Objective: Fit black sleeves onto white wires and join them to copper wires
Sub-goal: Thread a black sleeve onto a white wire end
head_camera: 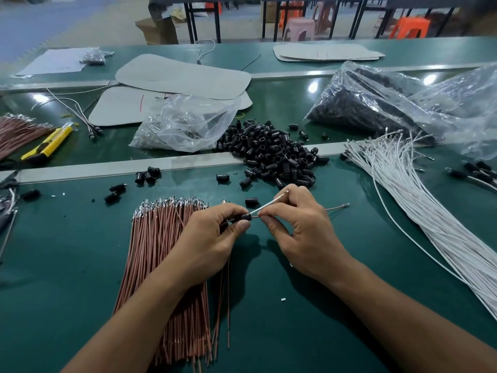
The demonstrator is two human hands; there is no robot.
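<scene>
One glossy green workbench, plastic stools beyond; left hand pinches one black plastic sleeve, right hand one thin white wire

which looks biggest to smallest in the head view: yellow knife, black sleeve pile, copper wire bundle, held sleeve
1. copper wire bundle
2. black sleeve pile
3. yellow knife
4. held sleeve
Nearness to the camera flatters the bundle.
</scene>
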